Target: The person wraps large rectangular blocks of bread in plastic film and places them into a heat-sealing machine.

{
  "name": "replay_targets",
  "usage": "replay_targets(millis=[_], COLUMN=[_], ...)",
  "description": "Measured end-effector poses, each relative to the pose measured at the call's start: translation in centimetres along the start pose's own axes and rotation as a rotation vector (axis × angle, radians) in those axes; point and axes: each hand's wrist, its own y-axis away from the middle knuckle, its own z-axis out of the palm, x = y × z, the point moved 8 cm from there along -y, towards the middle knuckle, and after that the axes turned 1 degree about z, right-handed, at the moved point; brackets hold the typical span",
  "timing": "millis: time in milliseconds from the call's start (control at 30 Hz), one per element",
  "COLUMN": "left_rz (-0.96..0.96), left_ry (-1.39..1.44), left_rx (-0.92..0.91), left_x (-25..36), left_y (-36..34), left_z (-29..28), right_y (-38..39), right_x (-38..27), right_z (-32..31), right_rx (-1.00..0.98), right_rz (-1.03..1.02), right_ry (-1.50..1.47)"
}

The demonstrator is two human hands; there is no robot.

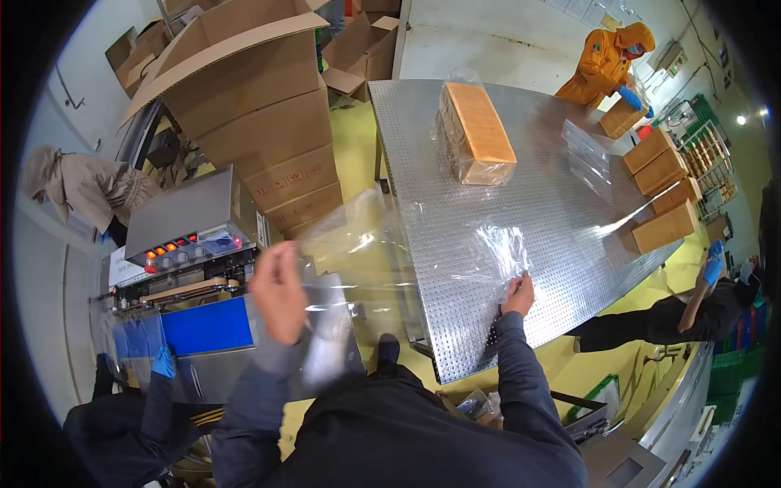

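Note:
My left hand (277, 289), left of the perforated steel table (447, 325), pinches a large clear plastic bag (350, 232) stretched across to my right hand (517, 291). My right hand is closed on the crumpled end of this bag, just over the tabletop. Farther back on the table lies a long, golden bread loaf (480, 130) inside clear plastic. A flat clear bag (586, 159) lies to its right.
Several loaves (663, 232) line the right edge. A person in orange (594, 69) handles one; another (700, 313) stands right. At left are stacked cartons (252, 114), a sealing machine (187, 228), a person in beige (98, 187) and a blue-gloved co-worker's hand (163, 362).

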Motion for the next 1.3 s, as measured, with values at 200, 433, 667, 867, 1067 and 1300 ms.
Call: replay_targets(millis=[200,433,667,867,1067,1300], left_rz=[0.494,0.599,0.422,-0.157,-0.613,-0.818], left_ry=[-0.187,-0.458,-0.413,-0.353,0.156,0.214], left_rx=[-0.043,0.305,0.482,0.316,0.261,0.252], left_x=[13.3,16.9,15.3,-3.2,-29.6,-37.6], left_y=[-2.9,-0.8,-3.1,-3.0,8.9,13.8], left_z=[-16.9,-35.3,-39.2,-32.6,-17.6,-10.3], right_y=[-2.6,9.2,23.4,8.0,-1.6,-4.3], right_x=[4.7,-27.6,-31.7,-22.9,-18.0,-14.9], right_z=[-0.9,2.7,6.9,4.5,4.5,7.4], right_rx=[-0.186,-0.927,-1.156,-0.739,-0.639,-0.576], right_rz=[0.190,0.020,0.122,0.648,0.309,0.374], right_ry=[0.120,-1.581,-1.665,-1.464,-0.958,-0.853])
